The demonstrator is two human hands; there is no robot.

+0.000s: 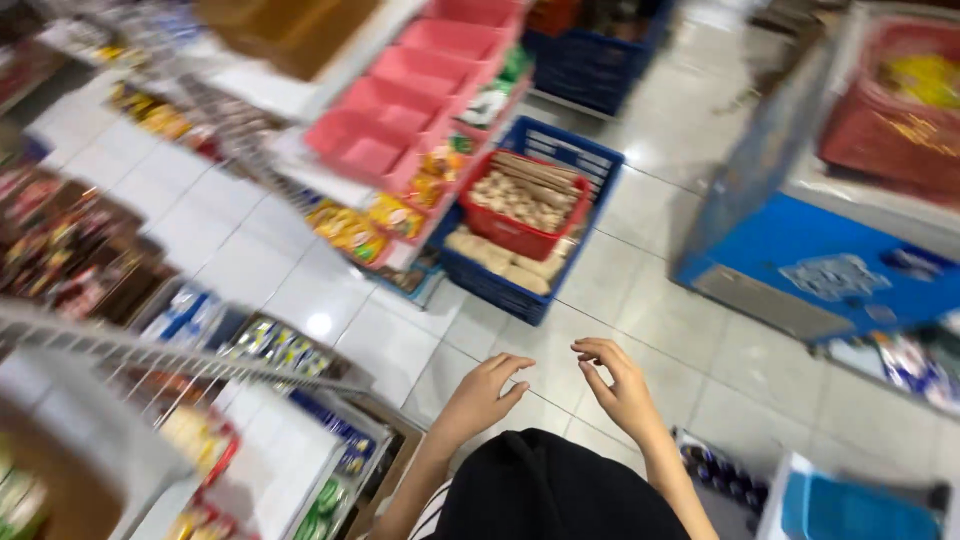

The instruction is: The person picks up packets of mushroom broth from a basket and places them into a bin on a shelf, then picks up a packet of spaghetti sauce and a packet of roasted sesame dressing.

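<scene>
Hands empty over shop floor

Hands hover above white floor tiles (640, 300), nothing held. Left hand (482, 396) sits at about 6 o'clock in the view, fingers (512, 366) loosely curled and open, gripping nothing. Right hand (618, 385) is just beside it at its 3 o'clock, fingers (592, 348) bent, relaxed, open, also empty. The two hands are near each other but not touching. Black cloth (545, 490) covers the view bottom between the forearms.

At 12 o'clock from the hands, well apart, a blue crate (505, 290) stands on the floor; a red basket (520, 238) full of pale packaged snacks rests inside it. At 11 o'clock, pink shelf trays (400, 120) with yellow snack packs (350, 228) below them. At 9 o'clock, a wire rack (150, 352) with packaged goods, blurred. At 2 o'clock, a blue freezer chest (800, 260). At 4 o'clock, a light blue bin (850, 508). The whole frame has motion blur, so fine detail on packs can't be told.
</scene>
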